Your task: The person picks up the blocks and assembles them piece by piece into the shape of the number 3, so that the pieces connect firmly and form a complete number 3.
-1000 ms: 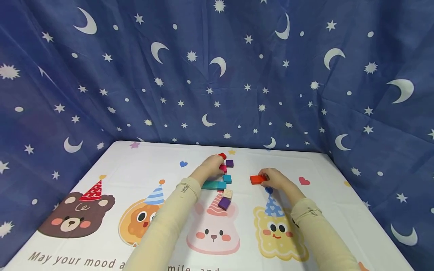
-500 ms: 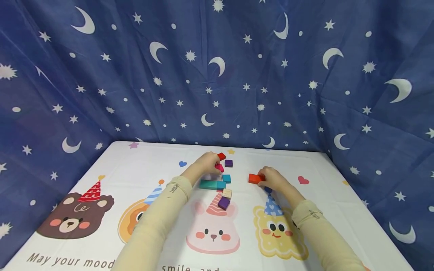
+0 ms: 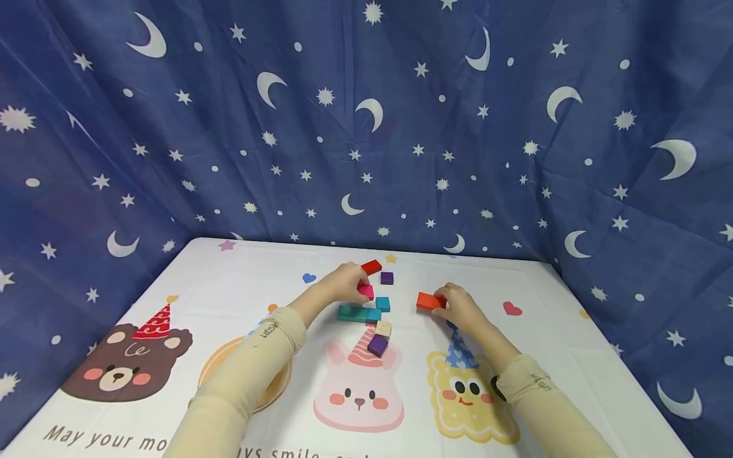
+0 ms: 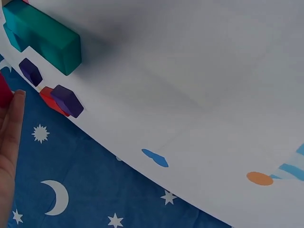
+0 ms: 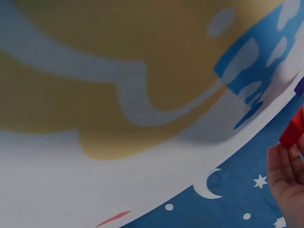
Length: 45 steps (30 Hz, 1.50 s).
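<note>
My left hand (image 3: 345,284) pinches a pink block (image 3: 366,291) between thumb and fingers; in the left wrist view only part of this hand (image 4: 8,147) shows at the edge. A red block (image 3: 371,267) lies just beyond it, and a purple block (image 3: 387,278) is to its right. To the right, my right hand (image 3: 462,306) grips one end of an orange-red block (image 3: 426,301). The right wrist view shows that hand's fingers (image 5: 281,164) beneath the block. Nearer me lie a long teal block (image 3: 356,313) and a smaller blue block (image 3: 382,304).
A pale wooden block (image 3: 383,329) and a second purple block (image 3: 378,345) sit on the table in front of the teal one. Another purple block (image 4: 67,99) shows against the red one in the left wrist view. A blue curtain (image 3: 366,159) stands behind the white table (image 3: 275,264).
My left hand has shifted left and slightly toward me with the pink block, uncovering more of the red and teal blocks. The right hand and its block have slid slightly left.
</note>
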Motion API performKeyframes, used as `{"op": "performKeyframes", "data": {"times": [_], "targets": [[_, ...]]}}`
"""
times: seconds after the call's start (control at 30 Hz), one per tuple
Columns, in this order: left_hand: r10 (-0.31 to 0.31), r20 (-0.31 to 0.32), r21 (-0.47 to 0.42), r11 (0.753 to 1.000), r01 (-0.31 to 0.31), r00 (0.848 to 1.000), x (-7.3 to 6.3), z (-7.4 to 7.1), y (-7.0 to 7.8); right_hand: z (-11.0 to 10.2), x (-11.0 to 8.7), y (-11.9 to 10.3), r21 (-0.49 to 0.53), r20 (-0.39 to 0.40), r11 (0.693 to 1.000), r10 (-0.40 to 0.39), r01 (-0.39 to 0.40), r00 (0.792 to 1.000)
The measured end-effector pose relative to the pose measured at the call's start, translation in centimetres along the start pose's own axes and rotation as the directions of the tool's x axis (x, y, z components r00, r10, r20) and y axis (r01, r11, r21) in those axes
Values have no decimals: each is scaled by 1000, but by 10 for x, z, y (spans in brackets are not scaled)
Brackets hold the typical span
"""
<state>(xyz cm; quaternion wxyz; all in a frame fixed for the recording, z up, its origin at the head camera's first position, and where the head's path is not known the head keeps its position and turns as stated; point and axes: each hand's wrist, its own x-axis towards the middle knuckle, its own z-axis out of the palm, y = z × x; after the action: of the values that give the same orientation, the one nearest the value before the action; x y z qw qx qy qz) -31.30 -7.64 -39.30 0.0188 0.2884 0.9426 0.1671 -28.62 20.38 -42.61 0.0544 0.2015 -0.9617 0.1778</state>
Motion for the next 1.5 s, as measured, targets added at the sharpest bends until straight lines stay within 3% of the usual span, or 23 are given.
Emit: {"op": "performKeyframes", "data": {"times": [0.23,0.4,0.77,1.0,1.23,1.5], "targets": [[17,-42,-66,998,-19,999,-15,3,-6,-1,-6,-13,58,-44,998,-10,12,999],[46,-55,-84,995,-50,997,-33,7,-9,2,-13,-23,72,-72,995,-58,63,996],[180,-84,25,984,-179,980,-59,5,-11,6,-20,-45,81,-121,989,-112,122,986],[211,-92,2,977,-212,973,-74,5,-13,5,-21,-56,87,-89,987,-126,134,988],[239,-94,14,971,-238,967,-89,6,-15,6,-22,-64,80,-116,981,-167,177,979],[221,-90,-3,975,-222,971,-102,6,-16,10,-22,-74,110,-109,976,-178,190,978]]}}
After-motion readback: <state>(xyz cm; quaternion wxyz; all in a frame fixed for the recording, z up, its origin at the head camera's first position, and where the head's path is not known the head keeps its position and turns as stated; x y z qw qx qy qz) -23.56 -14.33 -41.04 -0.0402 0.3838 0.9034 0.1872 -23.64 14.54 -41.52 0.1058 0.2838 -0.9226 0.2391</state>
